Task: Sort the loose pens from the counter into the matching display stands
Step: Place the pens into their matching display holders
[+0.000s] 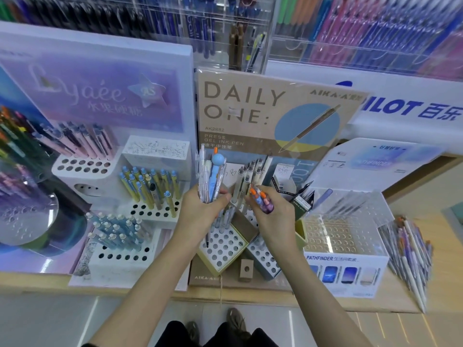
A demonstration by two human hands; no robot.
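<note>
My left hand (204,209) grips an upright bundle of pens (209,175), mostly clear ones plus one with a blue ball top. My right hand (271,216) holds a few short pens with orange tops and purple barrels (261,200). Both hands hover over the brown "DAILY ONE" stand (250,108), whose holed blocks (223,246) carry some grey and white pens (250,174). A pile of loose pens (411,249) lies on the counter at the far right.
To the left stands a lilac display with yellow pens (152,186), blue pens (117,231) and pink pens (82,144). Right of my hands is a clear acrylic "PATHFINDER" rack (343,236). Wall racks of pens fill the back. The counter edge (225,296) runs below.
</note>
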